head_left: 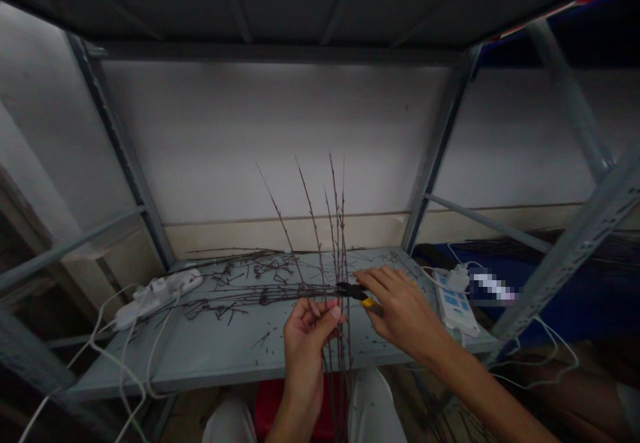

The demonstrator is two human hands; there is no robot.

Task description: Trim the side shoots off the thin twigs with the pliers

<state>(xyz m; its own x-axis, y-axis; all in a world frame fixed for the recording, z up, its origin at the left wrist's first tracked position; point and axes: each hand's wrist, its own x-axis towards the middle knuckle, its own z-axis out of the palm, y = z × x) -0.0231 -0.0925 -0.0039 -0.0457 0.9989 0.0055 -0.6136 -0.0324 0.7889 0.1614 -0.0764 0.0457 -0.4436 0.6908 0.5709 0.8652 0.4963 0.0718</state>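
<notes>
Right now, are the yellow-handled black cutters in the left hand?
No, the yellow-handled black cutters are in the right hand, while the left hand grips thin reddish-brown twigs.

A workshop, shown by grey steel shelving (pixel 210 363).

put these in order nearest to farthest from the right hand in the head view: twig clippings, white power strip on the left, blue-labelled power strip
From the right hand, holding yellow-handled cutters:
1. Blue-labelled power strip: right of the hand, at the shelf's right end.
2. Twig clippings: left of the hand, towards the shelf's back.
3. White power strip: at the shelf's left end.
</notes>
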